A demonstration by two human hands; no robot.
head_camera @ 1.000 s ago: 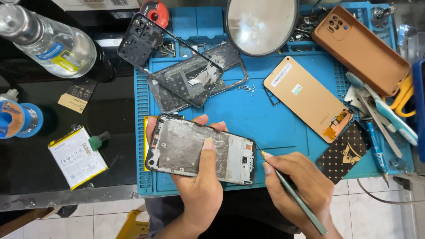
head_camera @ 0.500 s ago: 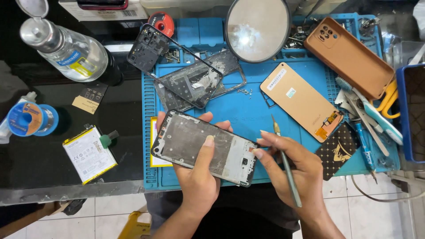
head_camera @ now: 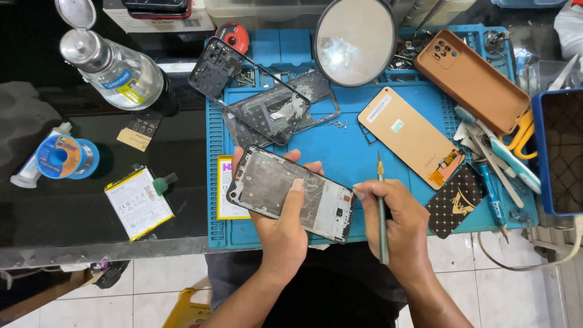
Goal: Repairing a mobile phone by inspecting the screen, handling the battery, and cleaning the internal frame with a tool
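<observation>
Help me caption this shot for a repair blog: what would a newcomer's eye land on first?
First, the stripped phone frame at the centre, held in the left hand over the blue work mat, with the right hand beside it gripping a thin pointed tool. Next, the round mirror at the mat's top edge and the tan phone case to its right.

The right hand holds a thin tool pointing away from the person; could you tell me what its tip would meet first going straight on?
Probably the bare blue mat, then the round mirror; heights are unclear.
</observation>
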